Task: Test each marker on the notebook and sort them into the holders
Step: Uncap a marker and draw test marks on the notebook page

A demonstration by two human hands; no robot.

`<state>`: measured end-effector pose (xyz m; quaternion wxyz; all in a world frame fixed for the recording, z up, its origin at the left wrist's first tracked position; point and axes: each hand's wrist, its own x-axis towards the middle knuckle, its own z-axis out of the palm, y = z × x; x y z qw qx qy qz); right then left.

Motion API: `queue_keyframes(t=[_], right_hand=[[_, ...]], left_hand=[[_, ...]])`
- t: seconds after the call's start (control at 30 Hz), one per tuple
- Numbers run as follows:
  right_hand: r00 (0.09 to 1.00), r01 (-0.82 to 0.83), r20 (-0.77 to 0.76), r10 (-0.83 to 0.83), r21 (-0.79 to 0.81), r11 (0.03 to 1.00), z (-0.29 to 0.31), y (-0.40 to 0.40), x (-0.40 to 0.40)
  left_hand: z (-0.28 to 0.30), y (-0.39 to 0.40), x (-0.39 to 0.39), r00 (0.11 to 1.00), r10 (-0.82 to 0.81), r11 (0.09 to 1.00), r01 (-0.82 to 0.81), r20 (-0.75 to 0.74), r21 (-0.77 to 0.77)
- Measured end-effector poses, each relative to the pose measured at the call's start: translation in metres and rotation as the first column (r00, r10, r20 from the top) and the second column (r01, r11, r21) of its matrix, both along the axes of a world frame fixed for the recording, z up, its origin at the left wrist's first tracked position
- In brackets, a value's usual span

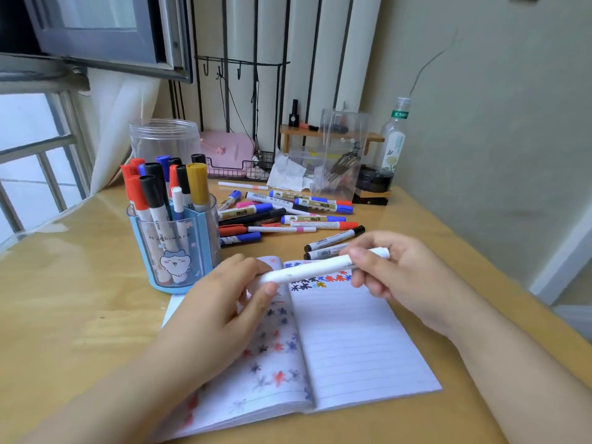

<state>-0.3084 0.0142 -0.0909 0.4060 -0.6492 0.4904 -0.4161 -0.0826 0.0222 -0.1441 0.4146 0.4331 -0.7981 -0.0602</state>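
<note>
Your left hand (230,296) and right hand (389,267) both hold one white marker (315,267), which lies nearly level above the top of the open notebook (352,341). Your left thumb and curled fingers pinch its end at 9 o'clock, and your right fingers are curled round the barrel towards the 3 o'clock end, whose tip pokes out beyond them. Whether the cap is on or coming off is too blurred to tell. The notebook lies flat on the wooden desk (73,299), its lined right page bare except for a row of small black, blue, red and yellow star marks (320,280) along the top edge; the left page shows more such marks. At 10 o'clock from the notebook, touching or just beside its corner, stands a blue holder (173,248) with a cartoon figure on it, packed with upright markers capped in red, black, blue, white and yellow. Behind that holder, at 12 o'clock from it, stands a clear jar (165,139). At 12 o'clock from the notebook a loose pile of markers (288,213) lies on the desk, and two black-capped ones (333,240) lie just behind your right hand. A clear plastic bottle (395,136) stands at 1 o'clock, near the wall.
</note>
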Motion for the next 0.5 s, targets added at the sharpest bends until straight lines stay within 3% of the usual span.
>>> queue_keyframes(t=[0.07,0.17,0.33,0.5], right_hand=[[0.967,-0.029,-0.253,0.027,-0.004,1.000,0.006,0.004,-0.006],[0.881,0.040,-0.463,-0.101,-0.138,0.990,0.022,0.020,-0.017],[0.801,0.245,-0.451,-0.393,-0.352,0.903,0.045,0.105,-0.085],[0.678,0.483,-0.406,-0.613,-0.382,0.788,0.025,0.232,-0.168]], left_hand=[[0.001,-0.002,0.003,0.992,0.078,0.996,-0.072,0.099,-0.054],[0.022,0.006,-0.003,0.962,0.193,0.968,-0.155,0.192,-0.195],[0.066,0.054,-0.049,0.968,-0.030,0.956,0.100,0.248,-0.277],[0.047,0.123,-0.136,0.899,-0.355,0.894,0.406,0.256,-0.189]])
